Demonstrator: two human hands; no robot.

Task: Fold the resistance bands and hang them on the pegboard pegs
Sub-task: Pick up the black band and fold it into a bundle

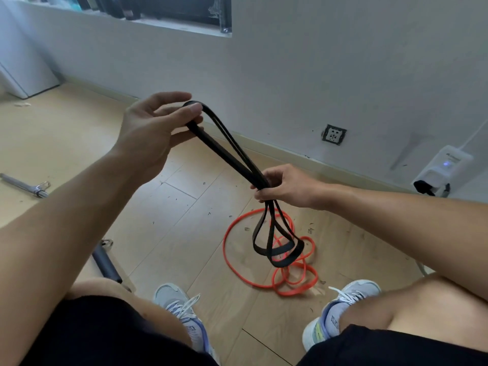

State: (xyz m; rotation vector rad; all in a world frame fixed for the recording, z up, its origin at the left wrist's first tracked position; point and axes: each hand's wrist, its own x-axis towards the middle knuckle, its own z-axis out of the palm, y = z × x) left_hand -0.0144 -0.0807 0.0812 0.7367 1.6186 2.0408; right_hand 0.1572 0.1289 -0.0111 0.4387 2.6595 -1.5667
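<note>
Folding the black band (232, 154) goes best if the left hand (148, 133), its grip pinching the top loop, lines the strands up flat while the right hand (285, 186), its grip closed round the gathered middle, keeps them from slipping; the orange band (237, 270) lies on the wooden floor (171, 207), littered with small scraps, below a pale wall (343, 62) with a socket (334, 134)

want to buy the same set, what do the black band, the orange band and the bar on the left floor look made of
Black band: looks like matte rubber or latex; it is flat and droops in limp loops between the left hand and right hand.
Orange band: probably the same rubber, lying in soft curls on the floor.
Bar: looks like metal, grey with a shiny end and ring.
</note>
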